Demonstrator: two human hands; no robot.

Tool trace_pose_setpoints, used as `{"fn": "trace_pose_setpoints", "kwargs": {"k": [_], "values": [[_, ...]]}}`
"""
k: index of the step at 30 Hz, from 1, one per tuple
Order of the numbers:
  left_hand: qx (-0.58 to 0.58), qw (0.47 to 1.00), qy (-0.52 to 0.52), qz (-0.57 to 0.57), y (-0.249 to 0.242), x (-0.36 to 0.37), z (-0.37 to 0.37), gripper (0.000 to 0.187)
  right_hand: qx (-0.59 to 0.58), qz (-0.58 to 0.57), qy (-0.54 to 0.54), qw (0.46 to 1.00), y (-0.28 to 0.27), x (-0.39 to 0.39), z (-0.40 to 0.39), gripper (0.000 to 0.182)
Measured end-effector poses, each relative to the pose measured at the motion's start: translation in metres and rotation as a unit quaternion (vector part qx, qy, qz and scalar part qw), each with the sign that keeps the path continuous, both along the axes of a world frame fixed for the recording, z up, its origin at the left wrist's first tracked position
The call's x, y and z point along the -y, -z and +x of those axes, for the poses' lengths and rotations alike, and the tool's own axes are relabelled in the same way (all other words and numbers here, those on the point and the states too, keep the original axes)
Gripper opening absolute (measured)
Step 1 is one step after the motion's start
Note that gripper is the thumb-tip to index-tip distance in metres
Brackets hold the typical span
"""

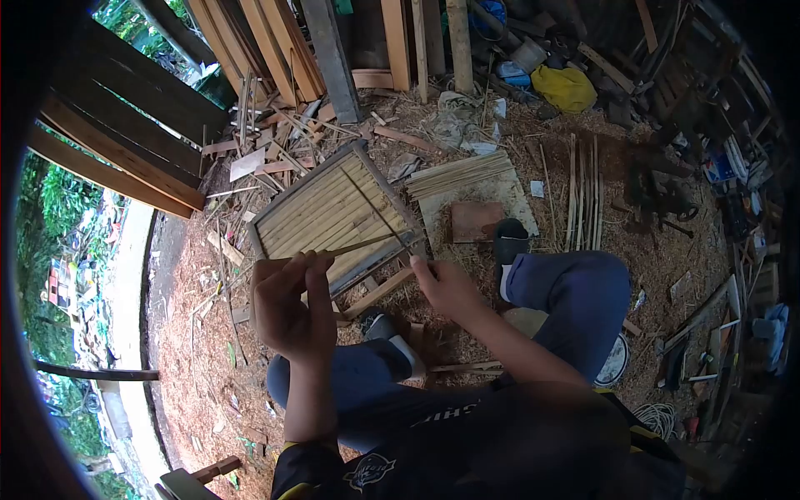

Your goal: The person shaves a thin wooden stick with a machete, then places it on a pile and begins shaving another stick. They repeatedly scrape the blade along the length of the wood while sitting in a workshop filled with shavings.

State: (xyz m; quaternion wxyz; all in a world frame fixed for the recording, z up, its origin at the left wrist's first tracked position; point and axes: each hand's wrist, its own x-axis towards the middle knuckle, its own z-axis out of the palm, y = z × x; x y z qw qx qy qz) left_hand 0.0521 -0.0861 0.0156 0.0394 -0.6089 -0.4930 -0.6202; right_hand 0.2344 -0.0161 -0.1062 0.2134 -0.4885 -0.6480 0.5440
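My left hand (293, 307) is closed around one end of a narrow bamboo strip (362, 245), which points right toward my other hand. My right hand (446, 287) pinches the near end of a long, thin dark stick-like piece (372, 205), slanting away to the upper left. The two pieces cross just beyond my right fingertips; the exact kind of the dark one cannot be made out. Below and beyond both hands lies a wood-framed panel (312, 218) filled with bamboo slats, tilted on the ground before my feet.
A bundle of thin strips (458, 176) rests on a pale board beside a reddish block (477, 222). Several longer strips (585, 196) lie farther right. Shavings and offcuts litter the ground. Planks (275, 50) lean at the back, near a yellow cloth (564, 88).
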Motion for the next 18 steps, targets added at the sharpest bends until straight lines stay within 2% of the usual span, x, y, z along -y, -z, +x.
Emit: {"fn": "trace_pose_setpoints", "kwargs": {"k": [5,9,11,18], "values": [[0.0,1.0,-0.001,0.001,0.001,0.0,0.0,0.021,-0.051,0.034,0.004,0.998,-0.008,0.012,-0.004,0.057],[-0.018,1.0,-0.008,-0.006,-0.005,-0.001,0.004,0.018,-0.113,0.079,-0.034,0.99,-0.062,0.028,-0.005,0.061],[-0.031,0.999,-0.005,-0.006,-0.006,-0.001,0.004,0.018,-0.12,0.08,-0.044,0.989,-0.067,0.031,-0.003,0.06],[-0.013,1.0,0.004,-0.005,-0.004,0.001,0.003,0.018,-0.086,0.05,0.002,0.995,-0.024,0.015,-0.006,0.051]]}}
